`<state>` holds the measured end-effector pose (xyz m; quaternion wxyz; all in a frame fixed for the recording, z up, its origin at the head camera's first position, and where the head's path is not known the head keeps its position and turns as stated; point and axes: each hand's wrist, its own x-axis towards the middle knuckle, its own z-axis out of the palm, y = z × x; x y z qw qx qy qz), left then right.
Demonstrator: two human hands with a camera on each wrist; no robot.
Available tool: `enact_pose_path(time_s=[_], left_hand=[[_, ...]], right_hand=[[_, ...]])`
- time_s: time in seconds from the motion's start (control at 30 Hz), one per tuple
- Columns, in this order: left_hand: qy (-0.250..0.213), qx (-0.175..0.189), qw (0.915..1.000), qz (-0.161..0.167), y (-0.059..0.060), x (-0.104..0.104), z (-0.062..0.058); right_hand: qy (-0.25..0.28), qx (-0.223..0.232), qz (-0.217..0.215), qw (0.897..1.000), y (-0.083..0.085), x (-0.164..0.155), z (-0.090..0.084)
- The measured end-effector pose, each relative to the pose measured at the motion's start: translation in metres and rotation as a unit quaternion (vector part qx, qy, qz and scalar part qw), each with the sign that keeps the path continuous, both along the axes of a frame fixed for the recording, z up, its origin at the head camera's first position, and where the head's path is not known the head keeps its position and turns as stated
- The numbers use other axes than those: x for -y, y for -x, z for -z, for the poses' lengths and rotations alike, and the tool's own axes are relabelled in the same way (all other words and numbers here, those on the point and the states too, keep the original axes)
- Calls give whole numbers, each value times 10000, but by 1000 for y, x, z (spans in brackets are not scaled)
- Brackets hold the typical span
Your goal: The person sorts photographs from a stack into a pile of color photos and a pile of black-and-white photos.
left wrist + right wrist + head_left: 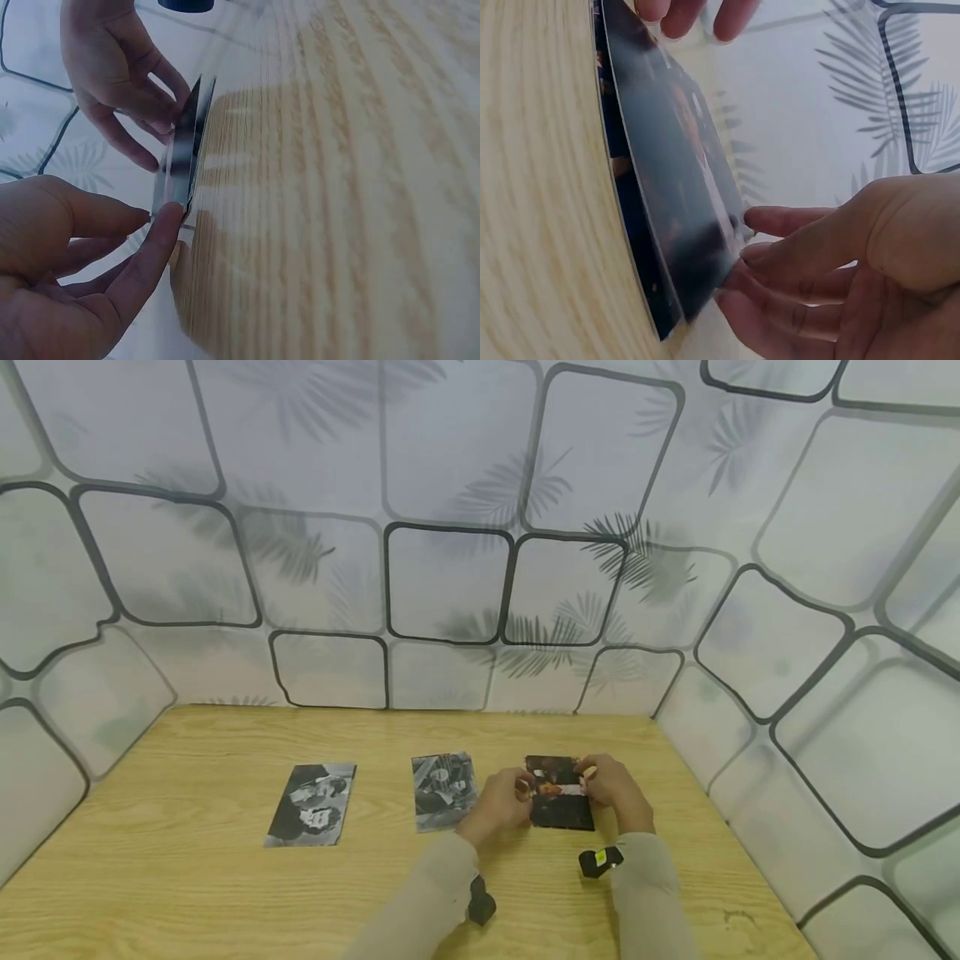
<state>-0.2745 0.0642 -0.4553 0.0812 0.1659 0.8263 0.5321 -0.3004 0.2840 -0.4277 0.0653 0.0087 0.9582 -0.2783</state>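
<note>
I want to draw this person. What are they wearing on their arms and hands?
Long beige sleeves cover both arms to the wrists. Each wrist carries a small black device; the right one has a yellow-green patch, the left one is plain black. The left hand and right hand are bare.

The table (225,893) was pale yellow wood with darker grain lines. Two photographs (311,804) (443,792) on it were black-and-white, in greys. A third photograph (558,793) was mostly black, with orange and white patches across its middle. The walls (450,485) were whitish grey, patterned with rounded black and grey outlined squares and shadowy grey palm leaves. The sleeves (427,902) were beige, each with a black wrist strap; the right strap (600,861) carried a small yellow spot.
</note>
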Motion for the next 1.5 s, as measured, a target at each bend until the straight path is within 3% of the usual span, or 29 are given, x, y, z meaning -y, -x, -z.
enact_pose_path(time_s=[0.2, 0.37, 0.53, 0.77, 0.87, 1.0, 1.5], left_hand=[[-289, -78, 9996, 6, -5, 15, -4], [92, -287, 9994, -166, -9, 49, -15], [343, -304, 9974, -564, -7, 90, -22], [308, 65, 9921, -1217, -5, 142, -23], [346, 169, 9904, -1327, -6, 157, -23], [291, 348, 9910, -1263, -8, 166, -20], [202, 558, 9911, -1192, -10, 157, -12]], right_hand=[[-4, 66, -12, 10000, -1, 9, -4], [783, 103, -269, 9965, -2, 33, -11], [1641, 223, -778, 9831, -5, 64, -14], [2089, 577, -1570, 9635, -10, 100, -8], [2281, 771, -1725, 9551, -11, 112, -5], [2534, 1034, -1718, 9463, -12, 123, -2], [2715, 999, -1043, 9515, -15, 135, 2]])
